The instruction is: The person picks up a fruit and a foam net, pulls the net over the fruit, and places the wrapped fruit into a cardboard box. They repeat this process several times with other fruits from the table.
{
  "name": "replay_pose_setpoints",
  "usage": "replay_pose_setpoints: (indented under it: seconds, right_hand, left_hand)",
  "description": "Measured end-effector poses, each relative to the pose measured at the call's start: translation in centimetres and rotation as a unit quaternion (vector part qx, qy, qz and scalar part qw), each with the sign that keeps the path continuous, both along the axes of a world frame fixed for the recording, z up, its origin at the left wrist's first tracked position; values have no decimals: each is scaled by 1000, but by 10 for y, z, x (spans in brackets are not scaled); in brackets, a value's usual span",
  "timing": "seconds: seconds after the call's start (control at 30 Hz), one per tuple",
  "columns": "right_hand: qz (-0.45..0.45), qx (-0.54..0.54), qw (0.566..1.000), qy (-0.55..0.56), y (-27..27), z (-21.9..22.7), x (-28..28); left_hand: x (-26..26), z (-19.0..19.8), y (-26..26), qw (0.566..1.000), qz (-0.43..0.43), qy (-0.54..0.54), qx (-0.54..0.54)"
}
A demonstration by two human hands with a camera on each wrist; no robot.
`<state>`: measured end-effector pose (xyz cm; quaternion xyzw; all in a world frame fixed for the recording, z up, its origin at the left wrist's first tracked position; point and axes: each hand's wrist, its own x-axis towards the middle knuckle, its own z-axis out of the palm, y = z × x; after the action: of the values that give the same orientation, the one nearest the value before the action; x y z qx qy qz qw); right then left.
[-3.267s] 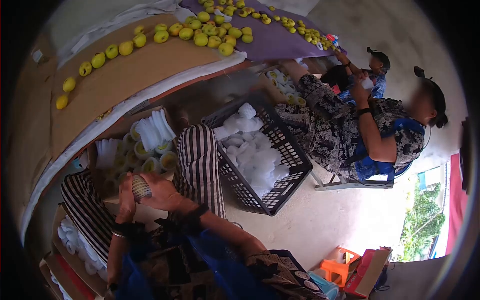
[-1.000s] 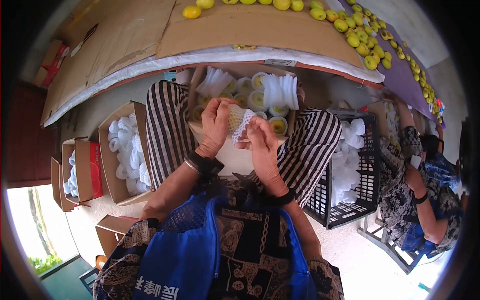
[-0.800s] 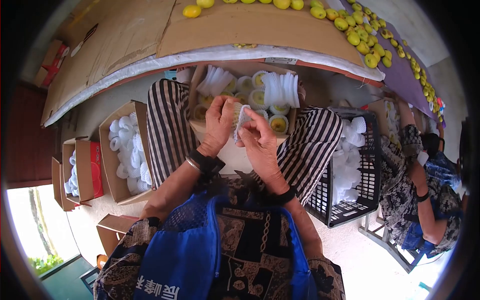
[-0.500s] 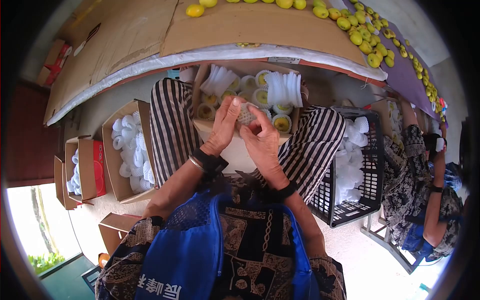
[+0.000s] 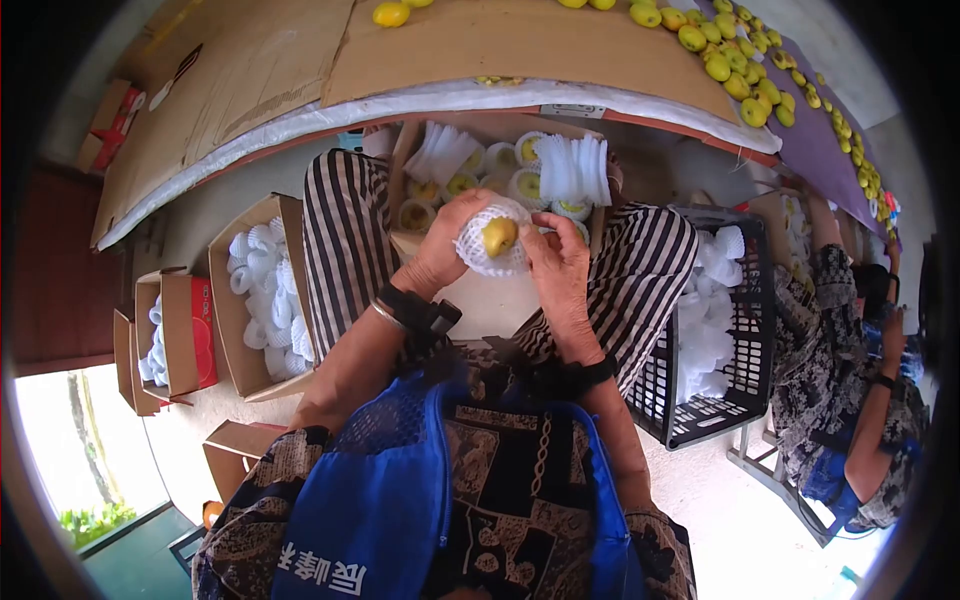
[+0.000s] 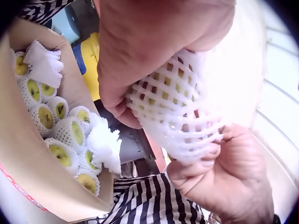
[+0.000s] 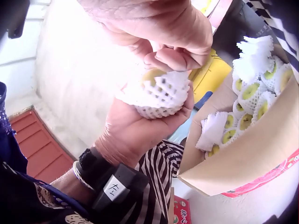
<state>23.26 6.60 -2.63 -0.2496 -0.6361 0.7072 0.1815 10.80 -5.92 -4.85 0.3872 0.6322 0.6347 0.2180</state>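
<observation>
A yellow-green apple (image 5: 499, 237) sits inside a white foam net sleeve (image 5: 478, 256), its bare end facing up through the sleeve's opening. My left hand (image 5: 438, 250) grips the sleeved apple from the side, over the near edge of an open carton. With thumb and fingers, my right hand (image 5: 562, 270) pinches the sleeve's rim; the left wrist view shows these fingertips (image 6: 216, 147) on the stretched mesh. In the right wrist view the apple rests in the left palm (image 7: 128, 128). Sleeved apples (image 7: 252, 95) fill the carton (image 5: 520, 122), with stacked flat foam sleeves (image 5: 572, 170) on top.
A cardboard-covered table (image 5: 500, 50) with several loose apples (image 5: 745, 75) stands ahead. A black crate (image 5: 722, 400) of foam sleeves is right of my striped knee; a carton (image 5: 232, 300) of sleeves is left. Another person (image 5: 850, 370) sits at far right.
Since the view swung from the right, the sleeve's folded end has been worked up around the apple. The apple has turned so its bare end shows. My left hand keeps its grip.
</observation>
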Motion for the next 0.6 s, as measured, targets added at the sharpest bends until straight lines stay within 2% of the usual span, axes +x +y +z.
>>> replay_pose_setpoints:
  seconds: [0.03,0.07,0.1,0.13,0.23,0.33,0.43,0.53,0.6]
  right_hand:
    - [-4,11,1000,-10,0,-1,0]
    - [-4,17,1000,-9,-1,-3,0]
    - [-3,23,1000,-8,-2,-6,0]
    - [-2,30,1000,-7,-3,-8,0]
    - [51,-14,999,-12,4,-10,5]
    - [18,-211,977,3,7,1,10]
    - [33,-295,953,58,9,-1,10]
    - [70,-339,930,122,8,-1,9]
    - [72,-338,931,115,2,6,7]
  left_hand:
    - [0,3,-1,999,-5,52,-11]
    - [2,2,0,987,-15,-154,48]
    - [4,1,2,930,-25,-352,105]
    - [5,1,4,830,-33,-534,158]
    - [5,7,4,793,-81,-571,194]
    - [6,11,7,798,-84,-572,171]
    - [7,4,7,784,-78,-587,184]
    - [4,1,7,774,-91,-590,209]
    - [5,4,7,778,-65,-585,217]
